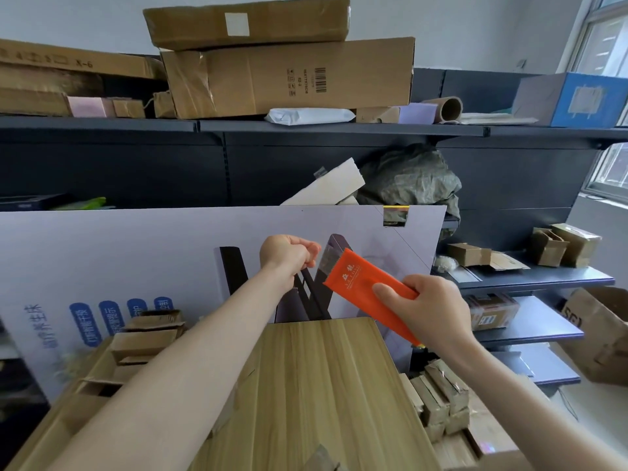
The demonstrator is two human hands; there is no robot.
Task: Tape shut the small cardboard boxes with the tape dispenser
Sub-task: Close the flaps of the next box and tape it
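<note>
My right hand (428, 311) grips an orange tape dispenser (360, 283), raised above the far edge of the wooden table (323, 385), its toothed metal blade pointing up and left. My left hand (289, 253) is lifted just left of the blade, with fingers curled and fingertips pinched together near the clear tape end; the tape itself is hard to make out. Several small open cardboard boxes (142, 338) lie to the left of the table. More small boxes, taped, (438, 396) are stacked to the table's right.
A large pale printed board (136, 253) leans behind the table. Dark metal shelves (339, 127) hold big cartons (289, 76), a blue box (584, 100) and small boxes (560, 246) at right. A torn carton (598, 334) sits at far right beneath a window.
</note>
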